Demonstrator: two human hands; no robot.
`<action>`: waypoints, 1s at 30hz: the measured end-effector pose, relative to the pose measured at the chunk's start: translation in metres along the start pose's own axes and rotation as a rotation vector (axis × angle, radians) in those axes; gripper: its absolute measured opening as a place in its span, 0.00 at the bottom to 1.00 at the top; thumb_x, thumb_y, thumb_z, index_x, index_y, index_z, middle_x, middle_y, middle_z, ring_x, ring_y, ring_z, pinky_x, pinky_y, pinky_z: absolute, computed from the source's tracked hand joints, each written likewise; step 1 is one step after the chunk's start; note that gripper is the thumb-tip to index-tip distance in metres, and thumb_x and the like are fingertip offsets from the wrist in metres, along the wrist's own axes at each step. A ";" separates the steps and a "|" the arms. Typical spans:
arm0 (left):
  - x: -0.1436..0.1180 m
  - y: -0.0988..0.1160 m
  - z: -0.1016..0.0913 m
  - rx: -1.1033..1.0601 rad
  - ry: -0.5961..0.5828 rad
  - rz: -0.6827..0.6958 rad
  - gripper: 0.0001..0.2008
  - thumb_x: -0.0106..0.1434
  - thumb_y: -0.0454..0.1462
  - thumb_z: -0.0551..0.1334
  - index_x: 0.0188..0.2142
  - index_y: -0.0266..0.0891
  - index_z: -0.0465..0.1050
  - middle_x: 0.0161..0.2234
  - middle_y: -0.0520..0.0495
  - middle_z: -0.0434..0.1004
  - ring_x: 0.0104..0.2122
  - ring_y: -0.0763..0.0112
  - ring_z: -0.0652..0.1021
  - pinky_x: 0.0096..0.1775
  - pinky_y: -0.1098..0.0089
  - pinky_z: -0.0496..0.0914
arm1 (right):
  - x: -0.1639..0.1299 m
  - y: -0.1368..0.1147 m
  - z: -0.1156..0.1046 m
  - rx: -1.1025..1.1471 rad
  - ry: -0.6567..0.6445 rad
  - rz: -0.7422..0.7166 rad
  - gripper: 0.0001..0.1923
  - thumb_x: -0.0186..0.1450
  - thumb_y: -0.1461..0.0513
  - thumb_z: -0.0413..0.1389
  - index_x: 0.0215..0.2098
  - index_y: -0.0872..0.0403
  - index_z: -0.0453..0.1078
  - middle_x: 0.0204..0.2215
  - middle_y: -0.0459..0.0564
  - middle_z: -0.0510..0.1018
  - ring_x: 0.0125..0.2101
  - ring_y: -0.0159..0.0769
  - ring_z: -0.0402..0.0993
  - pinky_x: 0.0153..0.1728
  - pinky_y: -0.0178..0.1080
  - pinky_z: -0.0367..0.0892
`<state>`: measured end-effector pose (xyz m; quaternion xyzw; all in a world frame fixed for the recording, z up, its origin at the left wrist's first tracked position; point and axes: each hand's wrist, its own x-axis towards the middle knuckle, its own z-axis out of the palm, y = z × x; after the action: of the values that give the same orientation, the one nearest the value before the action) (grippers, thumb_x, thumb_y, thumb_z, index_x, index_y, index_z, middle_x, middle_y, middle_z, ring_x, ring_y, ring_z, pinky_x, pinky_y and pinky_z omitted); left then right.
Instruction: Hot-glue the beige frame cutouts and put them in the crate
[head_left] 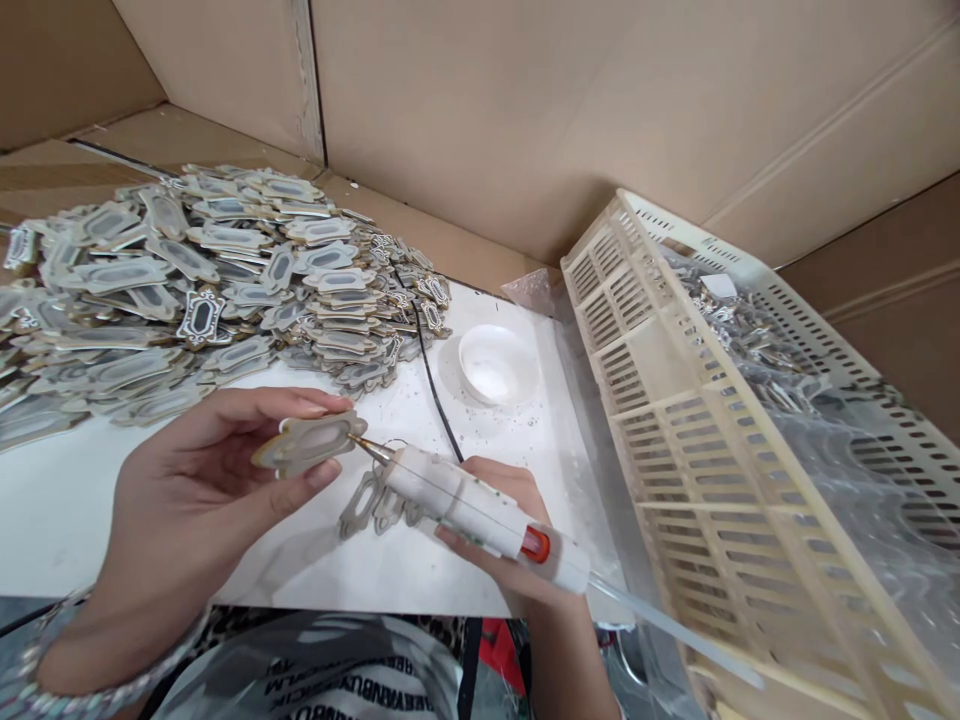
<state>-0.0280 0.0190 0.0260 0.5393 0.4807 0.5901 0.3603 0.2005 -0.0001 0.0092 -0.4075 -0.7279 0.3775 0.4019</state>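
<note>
Between the thumb and fingers of my left hand (202, 480) is an ornate frame-shaped plate (311, 443), its pale back side showing. My right hand (517, 500) is wrapped round a white glue gun (465, 497) with a clear glue stick (675, 630) sticking out of its rear. The metal nozzle points left and its tip meets the right end of the plate, or is very close to it. Below the nozzle, a few more such plates (367, 505) lie on the white table (300, 575), partly hidden by the gun.
A large heap of similar plates (247, 270) covers the back left of the table. Behind the gun stands a white bowl (499, 365), with a black cord (431, 375) to its left. A cream slotted crate (660, 420) holding plastic bags and metal parts stands right. Cardboard walls (480, 120) enclose the back.
</note>
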 end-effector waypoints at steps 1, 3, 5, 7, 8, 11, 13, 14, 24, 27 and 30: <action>0.000 0.000 0.000 -0.008 -0.006 -0.001 0.14 0.52 0.32 0.73 0.38 0.48 0.79 0.41 0.54 0.83 0.43 0.69 0.83 0.46 0.74 0.80 | 0.000 0.000 0.000 0.002 0.002 0.003 0.14 0.66 0.56 0.60 0.24 0.49 0.66 0.24 0.45 0.74 0.23 0.34 0.72 0.27 0.37 0.72; -0.001 0.001 0.000 -0.026 -0.016 -0.004 0.15 0.51 0.31 0.72 0.38 0.48 0.79 0.41 0.54 0.83 0.43 0.69 0.83 0.47 0.75 0.80 | 0.000 0.001 0.000 0.013 0.001 -0.003 0.14 0.65 0.57 0.60 0.23 0.50 0.65 0.24 0.44 0.74 0.23 0.33 0.71 0.26 0.36 0.70; -0.001 0.003 0.000 -0.027 -0.021 -0.007 0.14 0.52 0.31 0.72 0.37 0.49 0.78 0.41 0.54 0.83 0.43 0.69 0.83 0.47 0.75 0.80 | 0.000 0.001 0.001 0.031 -0.002 -0.002 0.14 0.65 0.59 0.60 0.23 0.50 0.64 0.24 0.44 0.73 0.23 0.33 0.71 0.26 0.36 0.68; -0.001 0.005 0.001 -0.013 -0.024 -0.001 0.14 0.52 0.32 0.72 0.37 0.49 0.78 0.41 0.53 0.83 0.44 0.67 0.83 0.47 0.73 0.80 | 0.000 0.000 0.001 0.047 0.002 0.012 0.15 0.64 0.60 0.61 0.23 0.50 0.63 0.23 0.43 0.72 0.23 0.32 0.70 0.25 0.36 0.66; -0.001 0.006 0.001 -0.004 -0.027 0.007 0.14 0.53 0.32 0.72 0.37 0.49 0.78 0.41 0.53 0.83 0.44 0.67 0.83 0.48 0.72 0.80 | 0.000 0.000 0.001 0.052 0.001 0.021 0.15 0.64 0.60 0.61 0.22 0.49 0.63 0.23 0.43 0.71 0.23 0.32 0.69 0.25 0.36 0.66; -0.001 0.007 0.001 0.009 -0.037 0.027 0.13 0.53 0.32 0.72 0.38 0.48 0.78 0.42 0.52 0.83 0.45 0.67 0.82 0.50 0.71 0.79 | 0.000 -0.002 0.001 0.063 0.004 0.038 0.16 0.64 0.61 0.60 0.22 0.49 0.61 0.22 0.42 0.69 0.22 0.32 0.67 0.24 0.36 0.63; -0.001 0.007 0.002 0.004 -0.046 0.036 0.13 0.54 0.32 0.72 0.38 0.48 0.78 0.43 0.53 0.82 0.46 0.68 0.82 0.51 0.73 0.79 | -0.001 -0.004 0.001 0.067 0.004 0.055 0.17 0.64 0.62 0.60 0.21 0.50 0.60 0.23 0.41 0.68 0.22 0.31 0.66 0.25 0.36 0.62; -0.001 0.006 0.002 0.002 -0.045 0.034 0.13 0.54 0.32 0.72 0.39 0.48 0.78 0.43 0.53 0.82 0.46 0.69 0.82 0.51 0.73 0.78 | -0.001 -0.004 0.001 0.070 0.000 0.057 0.17 0.63 0.63 0.60 0.21 0.50 0.59 0.23 0.41 0.68 0.22 0.31 0.66 0.25 0.36 0.62; 0.000 -0.006 -0.005 0.001 -0.075 0.103 0.14 0.54 0.32 0.72 0.39 0.49 0.78 0.42 0.55 0.83 0.44 0.70 0.82 0.48 0.74 0.80 | -0.001 0.001 0.001 0.102 -0.004 0.035 0.17 0.63 0.63 0.60 0.22 0.49 0.57 0.23 0.41 0.66 0.22 0.31 0.62 0.25 0.37 0.59; 0.001 -0.006 -0.005 -0.017 -0.087 0.114 0.15 0.54 0.30 0.71 0.39 0.50 0.77 0.42 0.57 0.82 0.44 0.74 0.82 0.48 0.79 0.78 | -0.001 0.000 0.001 0.104 -0.005 0.055 0.18 0.64 0.63 0.60 0.22 0.49 0.57 0.23 0.41 0.66 0.22 0.31 0.62 0.26 0.37 0.60; 0.003 -0.007 -0.005 -0.027 -0.086 0.111 0.16 0.54 0.30 0.70 0.40 0.51 0.77 0.42 0.58 0.82 0.44 0.75 0.82 0.47 0.80 0.78 | -0.001 0.000 0.001 0.099 -0.012 0.043 0.17 0.64 0.63 0.60 0.22 0.49 0.58 0.23 0.41 0.67 0.22 0.31 0.62 0.26 0.37 0.60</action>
<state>-0.0339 0.0226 0.0203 0.5850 0.4264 0.5919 0.3544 0.1996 -0.0011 0.0085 -0.4005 -0.7018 0.4242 0.4088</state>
